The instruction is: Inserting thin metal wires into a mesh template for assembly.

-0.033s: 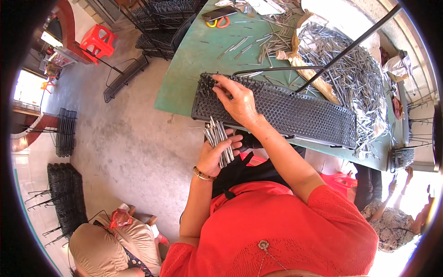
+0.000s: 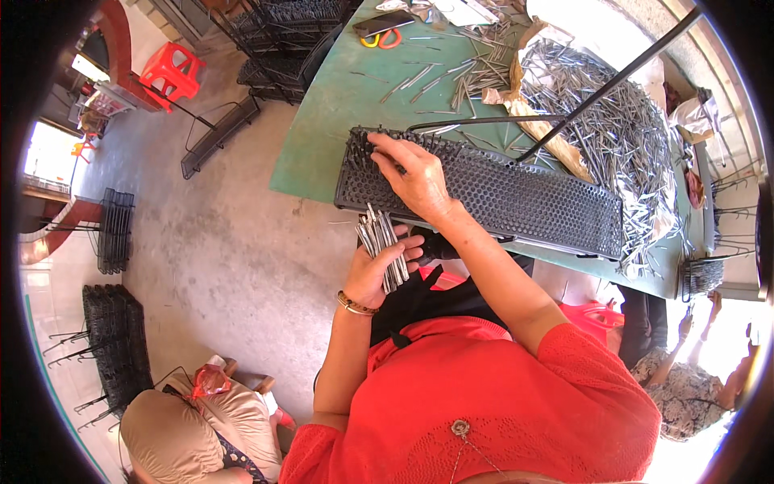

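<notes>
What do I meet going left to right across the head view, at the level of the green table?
Red plastic stool → orange-handled scissors → right hand on the black perforated panel → heap of metal pins.

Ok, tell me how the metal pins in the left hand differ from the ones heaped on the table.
The pins in the left hand form a small bundle, lined up side by side; the heap on the table is far larger, its pins lying crisscross. The bundle is gripped by the left hand off the table's near edge; the heap rests loose on torn paper on the green table. Both are thin, silvery, straight metal pins.
</notes>
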The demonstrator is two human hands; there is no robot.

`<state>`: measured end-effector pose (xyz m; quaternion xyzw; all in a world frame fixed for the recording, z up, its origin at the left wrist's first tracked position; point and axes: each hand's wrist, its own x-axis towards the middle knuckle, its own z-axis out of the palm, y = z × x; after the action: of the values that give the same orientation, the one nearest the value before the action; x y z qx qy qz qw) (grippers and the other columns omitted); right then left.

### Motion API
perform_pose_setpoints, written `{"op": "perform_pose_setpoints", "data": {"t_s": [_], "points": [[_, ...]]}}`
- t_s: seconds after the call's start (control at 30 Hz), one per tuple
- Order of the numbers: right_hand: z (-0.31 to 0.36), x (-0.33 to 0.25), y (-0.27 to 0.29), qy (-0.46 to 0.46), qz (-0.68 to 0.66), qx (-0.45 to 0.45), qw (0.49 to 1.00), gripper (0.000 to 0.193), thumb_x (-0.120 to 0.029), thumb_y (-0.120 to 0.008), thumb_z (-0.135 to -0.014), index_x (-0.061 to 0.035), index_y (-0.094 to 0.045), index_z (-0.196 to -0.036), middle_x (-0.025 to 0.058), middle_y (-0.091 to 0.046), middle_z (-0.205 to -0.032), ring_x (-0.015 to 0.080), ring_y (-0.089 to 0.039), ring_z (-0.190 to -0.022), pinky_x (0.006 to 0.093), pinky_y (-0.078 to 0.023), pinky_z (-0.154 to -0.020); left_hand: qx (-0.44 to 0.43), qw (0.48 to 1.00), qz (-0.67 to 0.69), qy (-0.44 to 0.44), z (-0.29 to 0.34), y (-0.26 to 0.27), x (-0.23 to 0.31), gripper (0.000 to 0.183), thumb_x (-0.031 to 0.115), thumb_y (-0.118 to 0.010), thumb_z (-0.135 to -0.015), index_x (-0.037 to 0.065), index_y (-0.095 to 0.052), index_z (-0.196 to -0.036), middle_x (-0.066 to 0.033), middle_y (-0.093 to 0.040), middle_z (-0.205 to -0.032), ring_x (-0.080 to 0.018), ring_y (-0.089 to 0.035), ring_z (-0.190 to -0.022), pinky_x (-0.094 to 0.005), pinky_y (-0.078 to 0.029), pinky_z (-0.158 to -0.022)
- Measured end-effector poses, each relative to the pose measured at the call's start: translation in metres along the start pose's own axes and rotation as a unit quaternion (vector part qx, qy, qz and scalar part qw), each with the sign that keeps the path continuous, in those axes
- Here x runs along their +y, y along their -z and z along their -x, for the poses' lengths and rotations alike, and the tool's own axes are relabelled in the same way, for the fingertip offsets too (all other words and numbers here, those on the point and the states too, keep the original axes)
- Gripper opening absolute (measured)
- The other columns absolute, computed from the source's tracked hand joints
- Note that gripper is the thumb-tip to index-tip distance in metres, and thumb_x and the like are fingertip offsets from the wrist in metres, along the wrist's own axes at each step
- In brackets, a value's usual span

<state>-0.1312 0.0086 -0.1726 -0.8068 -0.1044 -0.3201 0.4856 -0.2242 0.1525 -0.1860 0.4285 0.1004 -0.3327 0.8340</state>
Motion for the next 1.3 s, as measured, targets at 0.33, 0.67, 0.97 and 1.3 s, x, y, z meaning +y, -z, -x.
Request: {"op": "perform_pose_setpoints", "data": {"t_s": [0.33, 0.67, 0.97, 1.3], "points": [[-0.002, -0.001, 0.011, 0.079, 0.004, -0.019, 0.997, 0.014, -0.004, -0.07, -0.077, -0.0007, -0.068, -0.09, 0.0112, -0.065, -0.093, 0.0272, -0.063, -0.083, 0.0349, -0.052, -0.074, -0.039, 0.999, 0.026, 0.001, 0.005, -0.004, -0.001, 0.036, 0.007, -0.053, -0.09, 0.0, -0.047, -0.125, -0.019, -0.06, -0.115, -0.0232, -0.063, -0.097, -0.0341, -0.055, -0.079], [0.021, -0.026, 0.039, -0.341, -0.253, -0.329, 0.843, 0.031, -0.023, -0.072, -0.082, 0.006, -0.068, -0.093, 0.0082, -0.067, -0.076, 0.0095, -0.058, -0.069, 0.026, -0.048, -0.062, -0.049, 0.997, 0.049, -0.04, 0.007, -0.004, 0.012, 0.03, 0.005, -0.052, -0.091, -0.001, -0.051, -0.12, -0.0171, -0.062, -0.111, -0.0252, -0.064, -0.098, -0.0365, -0.057, -0.081], [0.03, -0.02, 0.024, -0.341, -0.214, -0.295, 0.867, 0.019, -0.013, -0.065, -0.086, 0.0048, -0.068, -0.091, 0.0033, -0.066, -0.077, 0.0067, -0.056, -0.07, 0.0236, -0.046, -0.062, 0.029, 0.997, 0.053, -0.053, 0.005, 0.004, 0.011, 0.028, 0.009, -0.056, -0.09, -0.002, -0.054, -0.115, -0.0152, -0.064, -0.106, -0.0236, -0.065, -0.095, -0.036, -0.056, -0.08], [-0.007, -0.036, 0.002, -0.278, -0.27, -0.145, 0.91, 0.018, -0.009, -0.061, -0.09, 0.0058, -0.064, -0.099, 0.0054, -0.066, -0.08, 0.0071, -0.06, -0.075, 0.022, -0.049, -0.067, 0.117, 0.98, 0.137, -0.091, -0.001, 0.03, 0.012, 0.019, 0.012, -0.06, -0.088, 0.003, -0.057, -0.105, -0.0123, -0.064, -0.103, -0.0218, -0.063, -0.094, -0.0407, -0.055, -0.081]]}}
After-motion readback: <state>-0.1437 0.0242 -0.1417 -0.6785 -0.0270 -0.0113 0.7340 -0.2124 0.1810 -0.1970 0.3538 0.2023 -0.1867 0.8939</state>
